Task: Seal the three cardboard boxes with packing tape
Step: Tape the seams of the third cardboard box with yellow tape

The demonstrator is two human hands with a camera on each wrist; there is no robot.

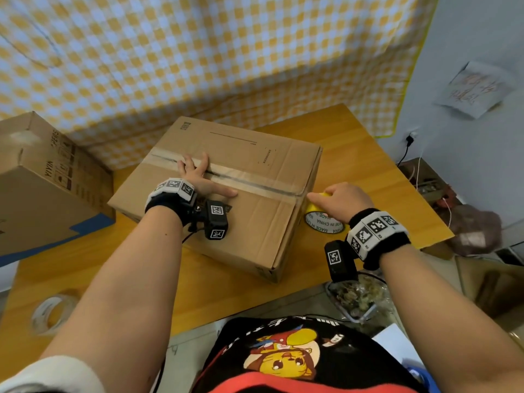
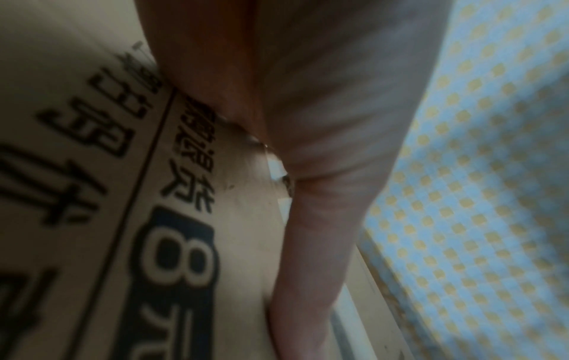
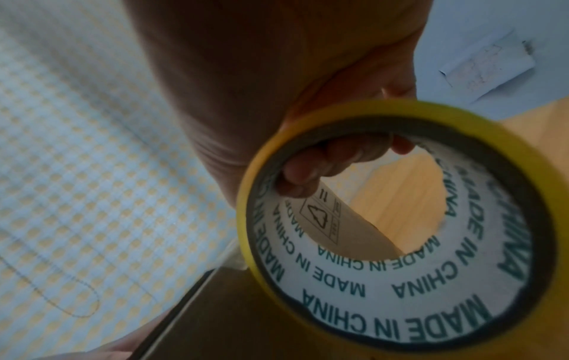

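This looks like a makeshift packing corner in a home or small workroom. A yellow wooden tabletop [image 1: 368, 154] stands against a hung yellow-and-white checked cloth [image 1: 198, 58] (it covers most of the back wall). Brown cardboard boxes [image 1: 42, 177] crowd the table, a handwritten paper note [image 1: 473, 90] is stuck to the pale wall, and a plug with trailing wires [image 1: 409, 139] sits below it.

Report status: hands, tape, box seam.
Left hand flat on box top, pressing taped seam. Right hand grips yellow tape roll at box's right end. Nothing in the way.
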